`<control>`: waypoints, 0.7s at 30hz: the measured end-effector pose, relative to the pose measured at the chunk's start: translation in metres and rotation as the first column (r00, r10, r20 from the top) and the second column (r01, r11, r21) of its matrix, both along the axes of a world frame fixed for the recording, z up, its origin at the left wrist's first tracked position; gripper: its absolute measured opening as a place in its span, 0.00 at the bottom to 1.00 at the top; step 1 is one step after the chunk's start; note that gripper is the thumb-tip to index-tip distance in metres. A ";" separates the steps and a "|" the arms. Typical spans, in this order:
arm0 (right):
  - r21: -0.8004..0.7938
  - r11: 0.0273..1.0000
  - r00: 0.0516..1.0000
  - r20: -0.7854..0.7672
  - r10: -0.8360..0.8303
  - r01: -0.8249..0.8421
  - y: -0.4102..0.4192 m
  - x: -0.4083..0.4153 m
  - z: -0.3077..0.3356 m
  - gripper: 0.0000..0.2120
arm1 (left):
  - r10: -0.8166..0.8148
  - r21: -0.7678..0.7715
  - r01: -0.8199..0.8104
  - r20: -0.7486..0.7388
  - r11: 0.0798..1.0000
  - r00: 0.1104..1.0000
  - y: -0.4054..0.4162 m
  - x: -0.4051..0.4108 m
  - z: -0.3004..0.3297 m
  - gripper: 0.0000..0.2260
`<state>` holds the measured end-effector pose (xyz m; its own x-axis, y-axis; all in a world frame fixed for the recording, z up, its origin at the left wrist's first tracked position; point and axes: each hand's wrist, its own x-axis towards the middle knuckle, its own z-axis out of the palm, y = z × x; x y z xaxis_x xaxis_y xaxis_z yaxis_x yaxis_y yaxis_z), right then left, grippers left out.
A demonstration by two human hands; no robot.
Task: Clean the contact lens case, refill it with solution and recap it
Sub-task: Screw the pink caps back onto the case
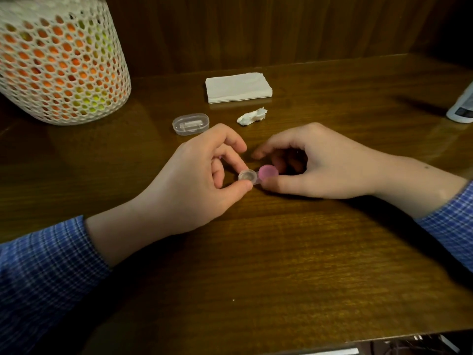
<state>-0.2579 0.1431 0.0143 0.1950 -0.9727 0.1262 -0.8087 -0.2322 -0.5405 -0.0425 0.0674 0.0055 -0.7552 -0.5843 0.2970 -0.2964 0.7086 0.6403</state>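
A small clear contact lens case (pixel 247 176) rests on the wooden table (pixel 256 265), its left well uncapped. My left hand (pixel 202 180) pinches that left well between thumb and finger. A pink cap (pixel 267 172) sits on the right well, and my right hand (pixel 317 163) grips it with thumb and curled fingers. The solution bottle (pixel 462 106), white with a dark label, lies at the right edge, partly cut off. The cap of the left well is not clearly visible.
A crumpled tissue (pixel 252 116) and a stack of folded white tissues (pixel 238 87) lie behind my hands. A clear oval plastic box (pixel 190 123) sits to the left of them. A white mesh basket (pixel 58 60) of orange and green items stands far left.
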 end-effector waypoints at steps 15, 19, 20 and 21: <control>0.026 0.999 0.999 0.024 0.046 -0.046 0.001 -0.001 0.004 0.16 | 0.004 0.014 -0.004 0.015 1.000 1.000 0.000 0.000 0.001 0.19; 0.024 0.999 0.998 0.034 0.047 -0.048 0.001 0.000 0.004 0.13 | 0.000 0.010 0.000 0.017 1.000 1.000 0.000 0.000 0.001 0.19; 0.022 0.999 0.999 0.028 0.038 -0.039 0.001 0.001 0.004 0.13 | 0.000 0.011 0.000 0.016 1.000 1.000 0.000 0.000 0.002 0.19; 0.012 1.000 0.999 0.021 0.028 -0.029 0.001 0.002 0.003 0.14 | 0.000 0.013 0.000 0.016 1.000 1.000 0.000 0.000 0.002 0.19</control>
<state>-0.2561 0.1442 0.0173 0.2201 -0.9682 0.1188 -0.7906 -0.2484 -0.5597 -0.0422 0.0672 0.0072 -0.7597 -0.5883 0.2771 -0.3072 0.7003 0.6444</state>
